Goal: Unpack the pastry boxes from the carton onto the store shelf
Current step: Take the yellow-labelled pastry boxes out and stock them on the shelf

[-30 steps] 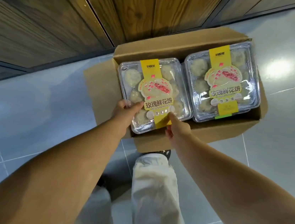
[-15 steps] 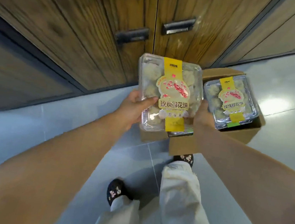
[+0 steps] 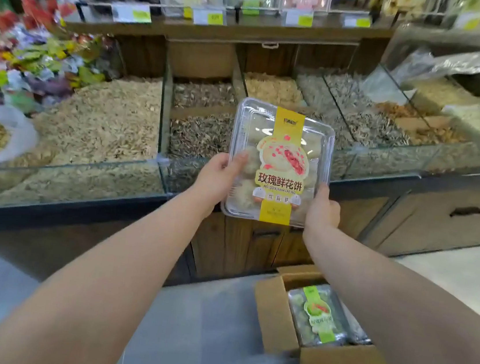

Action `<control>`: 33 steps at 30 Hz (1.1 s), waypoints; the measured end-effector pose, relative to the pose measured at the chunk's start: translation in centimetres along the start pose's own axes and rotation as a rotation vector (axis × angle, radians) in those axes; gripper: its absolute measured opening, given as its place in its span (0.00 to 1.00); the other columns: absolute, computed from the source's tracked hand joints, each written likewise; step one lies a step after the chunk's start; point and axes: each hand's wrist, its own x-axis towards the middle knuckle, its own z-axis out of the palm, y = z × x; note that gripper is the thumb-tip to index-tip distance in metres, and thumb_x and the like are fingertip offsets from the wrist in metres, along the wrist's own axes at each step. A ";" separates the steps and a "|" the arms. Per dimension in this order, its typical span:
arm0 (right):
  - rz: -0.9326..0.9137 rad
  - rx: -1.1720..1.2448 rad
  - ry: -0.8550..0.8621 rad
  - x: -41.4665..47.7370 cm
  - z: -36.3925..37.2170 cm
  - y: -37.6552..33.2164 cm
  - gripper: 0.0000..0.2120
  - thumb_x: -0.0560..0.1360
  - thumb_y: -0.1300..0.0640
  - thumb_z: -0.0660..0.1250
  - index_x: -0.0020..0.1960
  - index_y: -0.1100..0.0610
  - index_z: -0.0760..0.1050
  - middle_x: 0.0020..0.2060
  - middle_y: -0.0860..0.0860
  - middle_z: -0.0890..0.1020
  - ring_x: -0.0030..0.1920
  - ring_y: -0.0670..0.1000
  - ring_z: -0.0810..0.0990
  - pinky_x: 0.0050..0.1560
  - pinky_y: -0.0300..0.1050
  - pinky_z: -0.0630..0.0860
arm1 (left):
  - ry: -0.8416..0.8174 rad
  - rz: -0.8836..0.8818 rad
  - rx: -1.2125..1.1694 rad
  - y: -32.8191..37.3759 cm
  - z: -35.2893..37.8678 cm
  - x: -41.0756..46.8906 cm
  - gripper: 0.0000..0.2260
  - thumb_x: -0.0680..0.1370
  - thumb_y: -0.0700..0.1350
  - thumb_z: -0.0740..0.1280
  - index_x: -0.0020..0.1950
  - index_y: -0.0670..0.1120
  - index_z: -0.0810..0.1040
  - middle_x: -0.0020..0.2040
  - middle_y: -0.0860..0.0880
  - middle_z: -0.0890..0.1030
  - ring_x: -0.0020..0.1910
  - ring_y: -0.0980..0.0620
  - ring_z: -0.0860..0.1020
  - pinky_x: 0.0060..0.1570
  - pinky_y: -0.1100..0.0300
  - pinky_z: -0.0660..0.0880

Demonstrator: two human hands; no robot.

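A pastry box is being held up.
Left hand is clasping one edge, right hand the opposite corner (fingers hidden); below the grip, a forearm is covering part of the carton.

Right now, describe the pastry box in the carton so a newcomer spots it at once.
Look down to the grey floor at lower right, where an open brown carton stands before the wooden cabinets. Inside it lies one clear pastry box with a yellow-green label strip. Unlike the held box in the left hand and right hand, no hand touches it.
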 end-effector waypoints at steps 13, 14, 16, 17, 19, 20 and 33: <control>-0.305 -0.128 -0.210 4.0 13.7 -15.5 0.25 0.78 0.40 0.58 0.65 0.59 0.68 0.59 0.56 0.75 0.56 0.58 0.74 0.52 0.48 0.67 | 0.215 0.158 -0.120 9.2 -10.2 11.8 0.34 0.64 0.73 0.62 0.51 0.44 0.78 0.50 0.41 0.83 0.50 0.40 0.82 0.55 0.39 0.77; -0.336 -0.152 -0.225 4.8 15.1 -16.7 0.24 0.78 0.41 0.57 0.64 0.59 0.69 0.58 0.55 0.75 0.57 0.58 0.74 0.51 0.47 0.67 | 0.223 0.165 -0.121 9.1 -10.8 14.0 0.37 0.62 0.75 0.62 0.52 0.44 0.79 0.50 0.41 0.84 0.50 0.40 0.82 0.56 0.38 0.76; -0.432 -0.222 -0.258 6.8 17.8 -18.9 0.22 0.78 0.41 0.57 0.59 0.58 0.71 0.55 0.57 0.77 0.54 0.58 0.75 0.50 0.47 0.69 | 0.246 0.165 -0.103 11.4 -11.8 15.1 0.35 0.66 0.74 0.61 0.50 0.43 0.79 0.48 0.44 0.84 0.49 0.40 0.82 0.56 0.42 0.77; -0.489 -0.265 -0.269 7.7 19.2 -20.2 0.19 0.78 0.42 0.57 0.56 0.57 0.72 0.53 0.57 0.78 0.52 0.58 0.76 0.50 0.48 0.70 | 0.258 0.180 -0.093 12.5 -12.4 15.8 0.30 0.72 0.70 0.61 0.47 0.42 0.79 0.44 0.45 0.84 0.47 0.41 0.83 0.53 0.48 0.79; -0.605 -0.376 -0.291 9.2 21.3 -22.4 0.13 0.79 0.46 0.58 0.50 0.56 0.71 0.47 0.55 0.78 0.52 0.58 0.77 0.49 0.48 0.69 | 0.290 0.181 -0.068 13.6 -13.3 17.8 0.22 0.78 0.61 0.59 0.44 0.43 0.78 0.41 0.45 0.84 0.43 0.44 0.83 0.47 0.55 0.80; -0.661 -0.441 -0.302 10.0 22.6 -23.6 0.11 0.79 0.47 0.58 0.48 0.55 0.72 0.45 0.54 0.78 0.51 0.58 0.77 0.47 0.47 0.68 | 0.301 0.182 -0.060 13.8 -14.0 19.2 0.24 0.78 0.62 0.59 0.46 0.42 0.79 0.44 0.43 0.84 0.45 0.43 0.83 0.49 0.51 0.80; -0.876 -0.856 -0.163 16.5 38.0 -30.9 0.12 0.80 0.48 0.56 0.48 0.54 0.74 0.49 0.54 0.81 0.49 0.58 0.77 0.42 0.45 0.68 | 0.269 0.094 0.315 15.4 -23.3 37.3 0.20 0.83 0.46 0.48 0.64 0.37 0.72 0.67 0.38 0.72 0.65 0.41 0.71 0.64 0.53 0.67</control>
